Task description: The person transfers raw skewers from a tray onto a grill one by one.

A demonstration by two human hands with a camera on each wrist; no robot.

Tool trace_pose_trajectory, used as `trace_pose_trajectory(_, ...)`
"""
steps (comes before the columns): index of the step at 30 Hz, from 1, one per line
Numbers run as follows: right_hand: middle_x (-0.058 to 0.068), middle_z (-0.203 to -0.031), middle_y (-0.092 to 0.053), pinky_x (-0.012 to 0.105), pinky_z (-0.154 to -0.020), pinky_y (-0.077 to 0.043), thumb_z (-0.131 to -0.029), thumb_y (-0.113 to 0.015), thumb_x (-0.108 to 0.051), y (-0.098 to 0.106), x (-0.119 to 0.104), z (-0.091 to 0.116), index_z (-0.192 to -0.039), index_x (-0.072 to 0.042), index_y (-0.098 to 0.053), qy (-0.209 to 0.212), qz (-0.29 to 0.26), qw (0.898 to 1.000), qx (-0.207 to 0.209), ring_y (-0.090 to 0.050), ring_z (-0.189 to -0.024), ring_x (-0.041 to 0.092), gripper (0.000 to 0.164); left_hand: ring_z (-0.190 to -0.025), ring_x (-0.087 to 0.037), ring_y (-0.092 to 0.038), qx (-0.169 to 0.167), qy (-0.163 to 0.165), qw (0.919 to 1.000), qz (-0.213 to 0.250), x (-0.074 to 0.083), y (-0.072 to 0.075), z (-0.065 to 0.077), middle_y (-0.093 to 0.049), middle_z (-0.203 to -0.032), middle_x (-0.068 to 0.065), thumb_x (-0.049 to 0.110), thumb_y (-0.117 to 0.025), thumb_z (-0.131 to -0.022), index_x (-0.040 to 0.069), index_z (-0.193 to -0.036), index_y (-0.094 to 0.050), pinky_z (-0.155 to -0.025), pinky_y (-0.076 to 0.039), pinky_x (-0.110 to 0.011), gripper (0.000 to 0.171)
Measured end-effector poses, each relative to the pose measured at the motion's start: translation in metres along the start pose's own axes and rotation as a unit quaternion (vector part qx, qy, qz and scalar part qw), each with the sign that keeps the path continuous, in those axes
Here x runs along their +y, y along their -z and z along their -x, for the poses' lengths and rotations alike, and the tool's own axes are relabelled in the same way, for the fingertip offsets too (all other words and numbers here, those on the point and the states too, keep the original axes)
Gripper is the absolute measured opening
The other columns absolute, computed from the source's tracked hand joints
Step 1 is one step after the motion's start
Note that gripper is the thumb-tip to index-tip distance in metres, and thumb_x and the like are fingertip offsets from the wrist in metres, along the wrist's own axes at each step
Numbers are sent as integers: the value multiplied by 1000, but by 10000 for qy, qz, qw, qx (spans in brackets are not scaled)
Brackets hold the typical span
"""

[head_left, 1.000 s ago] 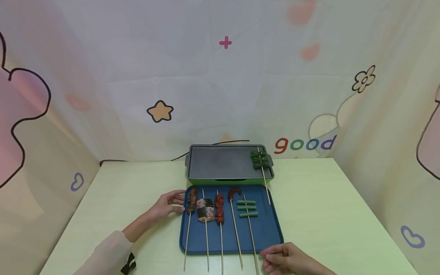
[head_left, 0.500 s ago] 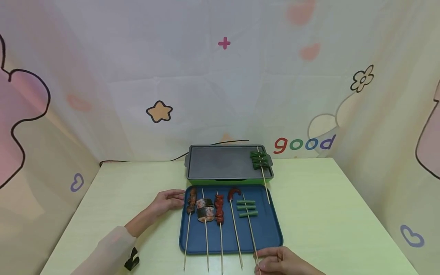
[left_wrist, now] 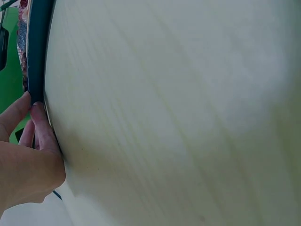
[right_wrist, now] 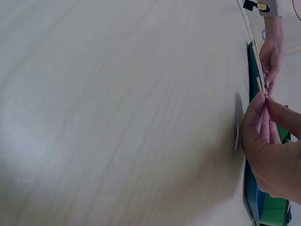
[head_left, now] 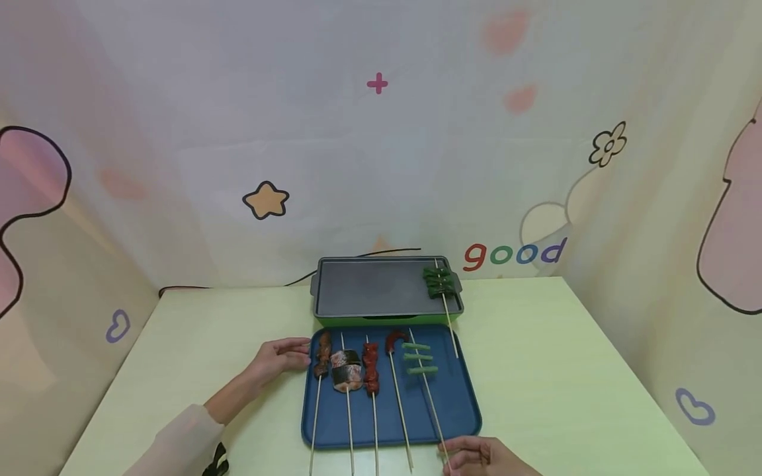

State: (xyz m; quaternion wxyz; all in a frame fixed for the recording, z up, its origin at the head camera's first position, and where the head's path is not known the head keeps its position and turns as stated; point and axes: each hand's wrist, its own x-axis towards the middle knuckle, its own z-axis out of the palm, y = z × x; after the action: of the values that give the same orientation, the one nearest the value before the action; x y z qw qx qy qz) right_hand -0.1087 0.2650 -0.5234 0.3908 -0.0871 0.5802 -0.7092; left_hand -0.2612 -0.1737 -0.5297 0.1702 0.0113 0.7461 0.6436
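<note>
My right hand [head_left: 482, 457] pinches the lower end of the stick of a green-bean skewer [head_left: 423, 370] between thumb and finger. Three short green pieces sit on that stick, over the right part of the blue tray [head_left: 455, 416]. My left hand [head_left: 275, 360] is at the tray's left edge; in the left wrist view, its thumb and a fingertip pinch the rim. Lying on the tray from the left are a brown meat skewer [head_left: 322, 357], a fish-slice skewer [head_left: 347, 370], a red meat skewer [head_left: 370, 370] and a skewer with a curled reddish piece [head_left: 394, 341].
Behind the tray stands a grey-topped green griddle [head_left: 375, 287]. A leafy green skewer [head_left: 439, 283] lies on its right end, its stick reaching over the tray. A black cable [head_left: 184, 288] runs along the table's back edge, before a printed curtain [head_left: 333, 165].
My right hand has moved left from the tray's front right corner and taken hold of the green-bean skewer, which has shifted slightly. The left hand stays at the tray's edge. The head view has shifted.
</note>
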Motion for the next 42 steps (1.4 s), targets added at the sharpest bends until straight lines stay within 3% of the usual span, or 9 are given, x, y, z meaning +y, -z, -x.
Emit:
trace_pose_trajectory(4,-5,-107,-76,22,-88,-57,-103,-57,-7,2,3,2,-144,5,-53,157,-6,9999,29,-72,-102,8,43,-90,-1,-70,-37,-57,10000,68,0,0,0,-74,-113,-3,4,-70,-94,-8,-141,-56,-84,-56,-20,50)
trace_pose_trajectory(12,0,-108,-74,19,-85,-57,-98,-66,-10,-7,-9,-6,-144,18,-42,102,576,9960,671,-70,-96,7,59,-92,-3,-69,109,24,9999,29,0,-1,4,-74,-113,-4,6,-74,-92,-6,-139,-59,-85,-55,-20,51)
trace_pose_trajectory(15,-1,-109,-74,18,-86,-57,-100,-64,-7,-9,-12,-11,-143,24,-36,739,831,9927,471,-70,-97,5,60,-93,-4,-68,194,55,9998,-26,0,-2,4,-74,-114,-6,8,-74,-92,-5,-137,-61,-85,-55,-21,48)
trace_pose_trajectory(18,-6,-111,-74,17,-87,-57,-102,-59,-2,-10,-18,-17,-141,29,-29,1568,1013,9822,205,-71,-100,2,58,-93,-5,-68,247,69,9997,-57,0,-3,4,-75,-115,-7,8,-74,-92,-4,-136,-62,-85,-55,-20,47)
trace_pose_trajectory(20,-8,-111,-74,17,-87,-57,-102,-57,-1,-13,-24,-21,-141,28,-28,1787,1061,9779,242,-71,-100,2,57,-93,-5,-68,252,54,9996,-66,-1,-3,4,-75,-115,-8,9,-74,-92,-5,-136,-62,-85,-55,-20,47)
trace_pose_trajectory(23,-5,-112,-74,17,-87,-57,-102,-59,-4,-18,-39,-26,-145,23,-32,1625,1195,9773,642,-72,-101,3,58,-94,-4,-68,268,59,9996,-91,-3,-2,3,-75,-116,-8,10,-75,-92,-4,-136,-63,-85,-55,-20,47)
trace_pose_trajectory(29,16,-119,-72,21,-91,-57,-101,-63,-12,-25,-72,-41,-147,18,-39,1083,1496,9719,1463,-72,-103,6,59,-94,-3,-69,287,33,9996,-75,-4,-1,3,-75,-118,-9,10,-73,-94,-4,-135,-63,-85,-55,-19,45)
trace_pose_trajectory(36,20,-123,-71,28,-96,-57,-102,-62,-13,-20,-100,-64,-147,16,-42,951,1835,9613,1822,-72,-105,8,57,-94,-3,-69,266,-38,9996,-57,-5,-1,3,-75,-117,-9,8,-72,-94,-5,-135,-63,-84,-56,-20,44)
trace_pose_trajectory(42,21,-127,-69,32,-101,-56,-104,-58,-10,-13,-111,-78,-147,15,-41,737,1778,9622,1928,-72,-111,14,53,-94,-3,-69,238,-86,9996,-85,-6,1,3,-74,-119,-11,9,-72,-94,-5,-136,-63,-84,-55,-19,45)
